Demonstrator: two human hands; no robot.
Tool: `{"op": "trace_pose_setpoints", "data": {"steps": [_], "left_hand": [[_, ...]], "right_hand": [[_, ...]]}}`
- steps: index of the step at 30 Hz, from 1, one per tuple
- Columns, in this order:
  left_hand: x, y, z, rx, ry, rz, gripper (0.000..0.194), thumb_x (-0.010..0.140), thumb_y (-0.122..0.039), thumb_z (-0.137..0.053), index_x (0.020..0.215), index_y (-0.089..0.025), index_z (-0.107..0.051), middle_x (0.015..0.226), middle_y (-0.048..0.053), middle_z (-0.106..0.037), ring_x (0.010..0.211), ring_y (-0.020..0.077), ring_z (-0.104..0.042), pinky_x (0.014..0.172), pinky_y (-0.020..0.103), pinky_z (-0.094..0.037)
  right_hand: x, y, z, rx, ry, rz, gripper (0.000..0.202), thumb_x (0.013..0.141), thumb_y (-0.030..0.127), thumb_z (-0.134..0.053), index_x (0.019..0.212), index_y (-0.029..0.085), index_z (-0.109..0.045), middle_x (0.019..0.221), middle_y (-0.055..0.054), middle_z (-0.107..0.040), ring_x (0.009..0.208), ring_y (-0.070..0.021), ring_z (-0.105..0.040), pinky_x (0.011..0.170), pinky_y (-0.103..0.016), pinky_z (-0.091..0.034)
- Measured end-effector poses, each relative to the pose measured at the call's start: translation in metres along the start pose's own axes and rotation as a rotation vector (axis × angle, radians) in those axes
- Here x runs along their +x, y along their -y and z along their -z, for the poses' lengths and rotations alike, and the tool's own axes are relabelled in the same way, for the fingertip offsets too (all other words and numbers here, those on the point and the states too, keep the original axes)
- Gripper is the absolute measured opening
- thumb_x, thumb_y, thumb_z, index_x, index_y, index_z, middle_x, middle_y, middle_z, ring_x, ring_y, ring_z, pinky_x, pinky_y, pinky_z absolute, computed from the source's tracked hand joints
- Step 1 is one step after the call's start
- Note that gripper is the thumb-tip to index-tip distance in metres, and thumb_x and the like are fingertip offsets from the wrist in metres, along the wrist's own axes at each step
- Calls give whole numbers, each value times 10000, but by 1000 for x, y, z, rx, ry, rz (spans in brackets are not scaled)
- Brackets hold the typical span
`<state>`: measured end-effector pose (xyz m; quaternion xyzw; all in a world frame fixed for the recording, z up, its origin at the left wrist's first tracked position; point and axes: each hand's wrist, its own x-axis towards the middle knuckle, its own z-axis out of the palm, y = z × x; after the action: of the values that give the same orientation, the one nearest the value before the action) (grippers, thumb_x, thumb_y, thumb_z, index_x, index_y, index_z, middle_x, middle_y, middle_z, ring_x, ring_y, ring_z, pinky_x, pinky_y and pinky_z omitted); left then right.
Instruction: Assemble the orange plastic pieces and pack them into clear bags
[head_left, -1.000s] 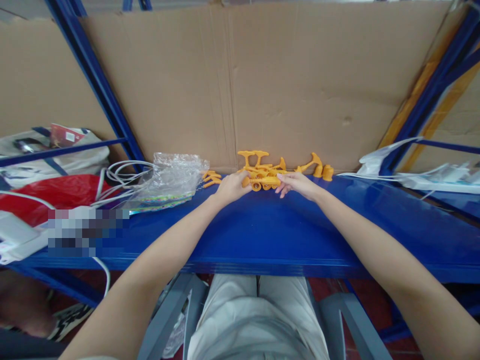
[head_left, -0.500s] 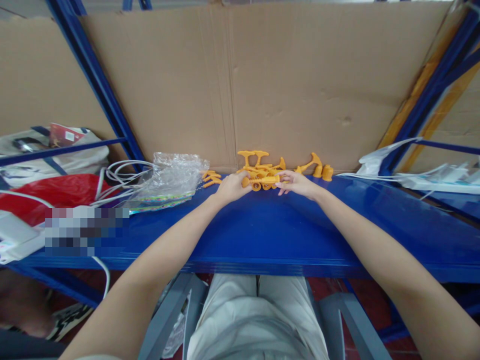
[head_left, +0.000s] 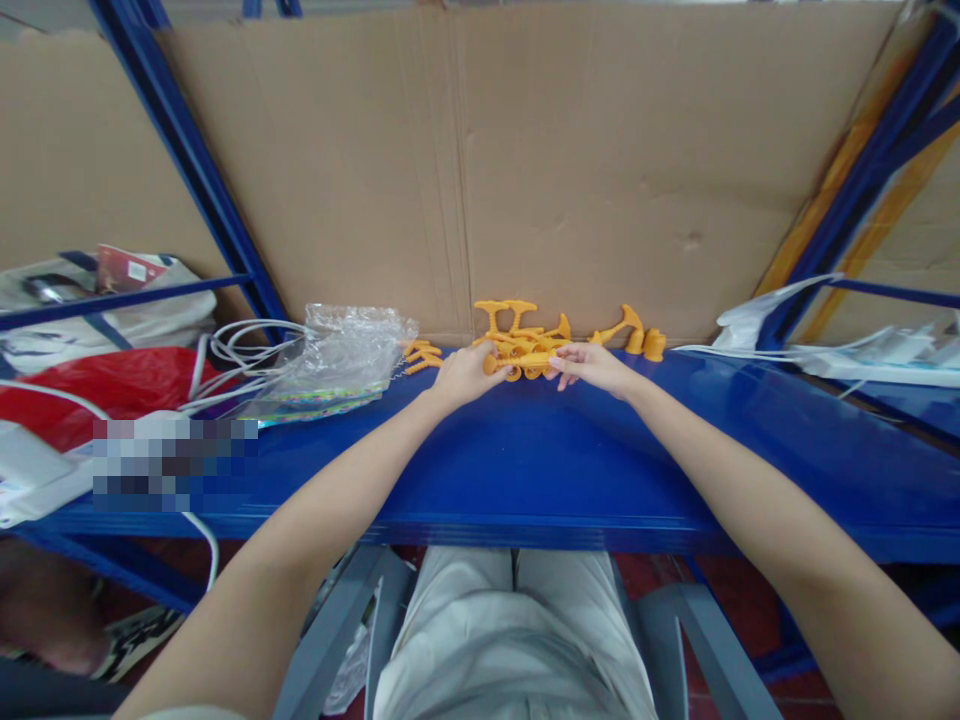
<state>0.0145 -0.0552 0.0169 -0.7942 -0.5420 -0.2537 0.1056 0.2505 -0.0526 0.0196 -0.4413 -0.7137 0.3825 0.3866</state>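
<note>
Off-white canvas bag (head_left: 169, 318) at far left, soft and slumped, open at top; a red item (head_left: 124, 268) with a white label and a dark shiny one stick out. Nearer, crumpled red plastic (head_left: 112, 385). Next, smooth white cables (head_left: 247, 350) in loose loops, then a clear wrinkled plastic bag (head_left: 341, 350) with a multicoloured edge; contents can't be made out. Small thin yellow pieces (head_left: 424, 353) lie just right of it. Left hand (head_left: 463, 373) has its fingers closed round the left end of a yellow rod-like part (head_left: 532, 359), which spans between both hands at the near side of a jumbled yellow pile (head_left: 517, 335). Right hand (head_left: 592, 368) pinches its right end, thumb and fingers nearly together. Beyond, a hammer-shaped yellow piece (head_left: 628, 322), then two yellow cup-like pieces (head_left: 654, 346) side by side on the glossy blue table (head_left: 540, 460). Far right, a white power strip (head_left: 885, 365).
</note>
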Motion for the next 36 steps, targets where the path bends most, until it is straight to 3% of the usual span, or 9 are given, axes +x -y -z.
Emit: {"op": "trace_pose_setpoints", "data": {"steps": [5,11,15,18,20,25,28,31,36], "left_hand": [[0,-1,2,-12,-20,-26,355,868,-461,-620,1080,-176,-630,987,103,-746,912,266,-710,756,316,-515],[1,2,-2,-23,-30,-48,340,865,-464,-618,1057,-184,-631,965,91,-743,889,251,-706,747,307,-511],[2,4,-3,-19,-27,-48,344,862,-469,-620,1059,-187,-631,946,82,-741,872,242,-704,745,302,-512],[2,4,-1,-6,-14,-44,337,864,-463,-617,1056,-187,-631,961,83,-740,888,246,-704,750,304,-515],[2,3,0,-2,-6,-36,334,866,-465,-614,1053,-188,-630,972,82,-739,899,249,-703,755,307,-518],[2,4,-2,-24,-25,-43,315,874,-445,-608,1080,-207,-621,1065,81,-721,1000,261,-684,810,330,-526],[3,9,-4,-67,-68,-90,400,880,-405,-603,1234,-224,-565,1172,80,-680,1061,248,-659,872,342,-520],[6,18,-4,-115,-127,-110,515,906,-382,-555,1389,-240,-446,1219,74,-643,1070,223,-647,909,343,-512],[12,41,-4,-49,-135,28,392,917,-303,-486,1291,-198,-535,1213,103,-616,1097,240,-629,935,357,-505]], "right_hand": [[1,3,-5,28,-18,-60,479,909,553,-579,667,141,-615,649,-85,-722,451,-111,-607,543,-250,-491],[2,3,-7,24,-19,-116,476,951,517,-530,692,129,-624,638,-95,-718,438,-107,-607,485,-222,-467],[0,3,-5,26,0,-132,408,966,483,-520,793,133,-638,766,-105,-749,485,-104,-636,474,-203,-467],[0,1,-3,33,9,-76,237,911,375,-637,1003,157,-653,915,-84,-758,557,-101,-666,504,-196,-493],[2,-3,-2,12,8,-25,274,845,284,-713,1086,177,-643,927,-59,-752,581,-98,-667,535,-200,-517],[10,-13,-2,-22,-20,70,263,715,158,-785,942,174,-655,800,-4,-719,584,-101,-651,622,-250,-576],[12,-14,-1,-19,-80,88,289,662,118,-811,897,168,-651,794,-5,-712,613,-114,-666,661,-271,-593],[11,-12,5,-40,-218,60,297,656,141,-835,885,162,-647,785,-15,-716,579,-117,-661,599,-251,-584],[9,-11,24,-19,-445,-27,230,791,320,-780,758,141,-639,748,-78,-733,504,-109,-636,532,-219,-544]]}}
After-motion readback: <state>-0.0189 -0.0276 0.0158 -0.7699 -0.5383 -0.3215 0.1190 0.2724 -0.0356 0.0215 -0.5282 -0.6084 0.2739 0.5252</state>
